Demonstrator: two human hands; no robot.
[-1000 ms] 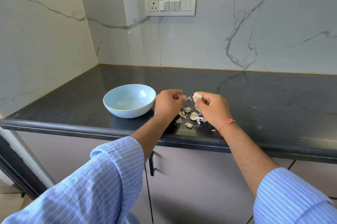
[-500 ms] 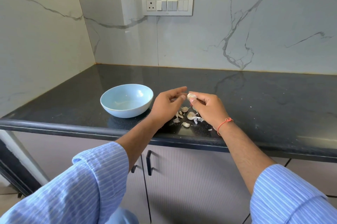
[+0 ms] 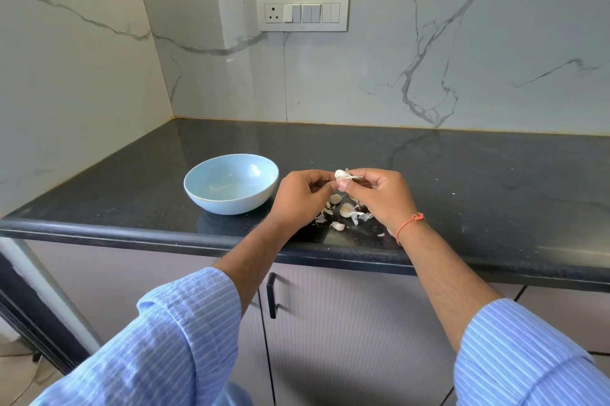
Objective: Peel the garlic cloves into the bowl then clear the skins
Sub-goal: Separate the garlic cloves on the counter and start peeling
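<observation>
Black countertop, marble wall (grey-veined), switch panel, cabinet handle

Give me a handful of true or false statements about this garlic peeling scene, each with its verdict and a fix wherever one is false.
1. Both hands hold a garlic clove above the counter. True: the left hand and right hand pinch it between them.
2. The blue bowl is to the right of the hands. False: it sits to their left.
3. Loose cloves and skins lie on the counter under the hands. True.
4. The bowl is heaped with peeled cloves. False: no heap shows in it; its inside looks nearly bare.
5. An orange thread is on the left wrist. False: it is on the right wrist.
</observation>
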